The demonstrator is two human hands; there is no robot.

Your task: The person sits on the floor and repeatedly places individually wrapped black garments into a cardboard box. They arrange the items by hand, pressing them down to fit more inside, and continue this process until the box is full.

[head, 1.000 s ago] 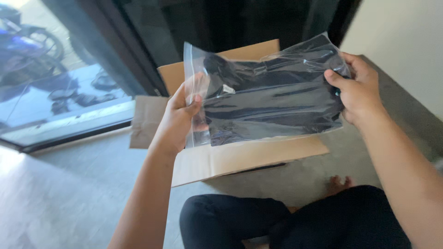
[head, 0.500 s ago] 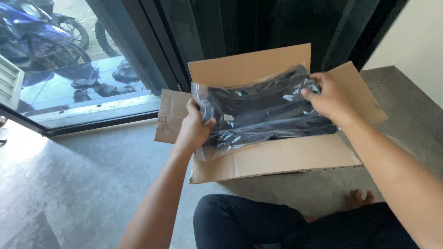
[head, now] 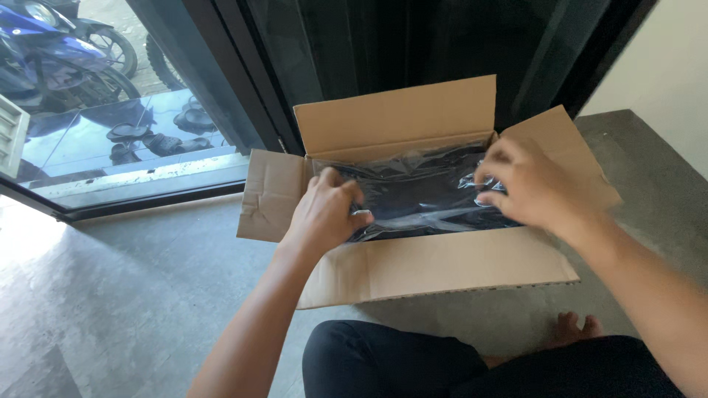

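Note:
An open brown cardboard box (head: 442, 269) stands on the grey floor in front of me, its four flaps spread out. A clear plastic bag with dark folded fabric inside (head: 420, 195) lies in the box. My left hand (head: 324, 210) presses on the bag's left end, fingers curled over its edge. My right hand (head: 527, 184) rests on the bag's right end, fingers bent into the crinkled plastic. Whether either hand still grips the bag is hard to tell.
My legs in dark trousers (head: 413, 365) and a bare foot (head: 575, 328) are just before the box. A dark sliding glass door (head: 354, 51) stands behind it. Through the glass at left are a blue motorbike (head: 44, 55) and sandals (head: 158, 136). A pale wall (head: 664, 74) is at right.
The bag was held up in the air over the box; both hands have lowered it, and it now lies down inside the box.

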